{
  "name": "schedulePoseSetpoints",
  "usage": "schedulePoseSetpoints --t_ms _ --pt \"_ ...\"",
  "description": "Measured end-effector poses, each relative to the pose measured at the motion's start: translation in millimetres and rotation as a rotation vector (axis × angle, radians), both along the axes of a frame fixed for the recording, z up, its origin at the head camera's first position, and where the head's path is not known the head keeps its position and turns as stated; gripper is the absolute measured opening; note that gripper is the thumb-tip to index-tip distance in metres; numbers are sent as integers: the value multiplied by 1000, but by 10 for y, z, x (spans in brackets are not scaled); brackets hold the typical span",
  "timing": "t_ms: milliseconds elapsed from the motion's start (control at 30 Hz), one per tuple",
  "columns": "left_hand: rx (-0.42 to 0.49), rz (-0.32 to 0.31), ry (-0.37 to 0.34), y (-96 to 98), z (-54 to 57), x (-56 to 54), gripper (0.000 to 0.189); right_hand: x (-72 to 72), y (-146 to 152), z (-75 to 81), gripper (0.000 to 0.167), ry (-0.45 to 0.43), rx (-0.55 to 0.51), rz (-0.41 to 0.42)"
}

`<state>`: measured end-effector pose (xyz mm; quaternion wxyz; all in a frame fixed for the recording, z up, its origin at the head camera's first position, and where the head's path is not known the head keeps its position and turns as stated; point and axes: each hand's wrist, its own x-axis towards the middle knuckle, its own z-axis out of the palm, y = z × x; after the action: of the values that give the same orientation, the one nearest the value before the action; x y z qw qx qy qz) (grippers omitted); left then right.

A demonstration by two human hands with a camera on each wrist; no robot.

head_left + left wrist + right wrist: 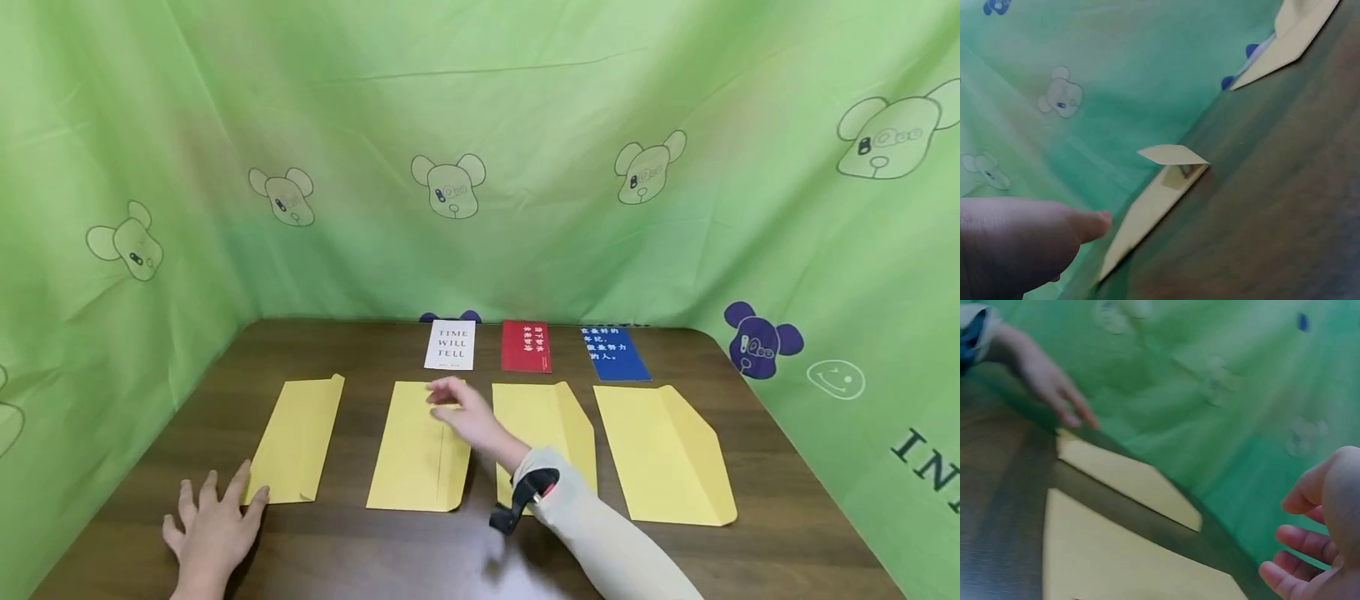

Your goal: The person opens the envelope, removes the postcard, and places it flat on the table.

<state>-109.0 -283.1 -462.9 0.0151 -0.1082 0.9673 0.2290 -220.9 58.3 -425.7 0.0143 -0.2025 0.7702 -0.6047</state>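
Observation:
Four... several yellow envelopes lie in a row on the table. My left hand (213,525) has its fingers spread, the fingertips at the near left corner of the leftmost envelope (296,442). That envelope's flap (1172,154) stands lifted at one end in the left wrist view. Over the second envelope (405,450) hovers my right hand (471,415), fingers loosely bent and holding nothing; its empty palm side shows in the right wrist view. The right forearm partly hides the third envelope (528,412). Farther right lies the fourth envelope (652,458), its flap spread out.
Behind the envelopes lie a white card (452,343) with printed words, a red card (527,347) and a blue card (617,354). A green patterned curtain (450,100) hangs around the back and sides of the brown wooden table (360,554).

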Motion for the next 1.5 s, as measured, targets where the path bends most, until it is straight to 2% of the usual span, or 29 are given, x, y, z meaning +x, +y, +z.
schedulePoseSetpoints --t_ms 100,133,233,400,667,767,900,1100,1233,1400,1500 --pt "-1 -11 -8 28 -46 -5 67 134 -146 -37 29 45 129 79" --pt "-7 -14 -12 36 -46 -4 67 138 -190 -100 30 46 157 113" --pt "-18 -11 -25 33 -51 6 69 223 -336 -162 31 56 222 202" --pt "-2 14 -57 -2 -52 33 76 336 -557 -165 33 98 342 304" --pt "21 36 -54 2 -44 28 77 368 -808 -143 37 269 577 323" --pt "25 27 -54 -10 -44 23 78 354 -894 -164 40 323 646 315" --pt "23 16 -59 -15 -48 21 79 355 -1024 -189 42 442 755 313" --pt "6 12 -58 8 -53 16 77 434 -1267 -221 40 614 882 295" --pt "4 9 -64 33 -51 17 75 497 -1387 -250 42 698 1009 287" --pt "8 2 -59 51 -42 6 73 521 -1419 -302 47 783 1178 326" --pt "-1 0 -57 38 -30 9 73 510 -1426 -343 46 824 1217 353"
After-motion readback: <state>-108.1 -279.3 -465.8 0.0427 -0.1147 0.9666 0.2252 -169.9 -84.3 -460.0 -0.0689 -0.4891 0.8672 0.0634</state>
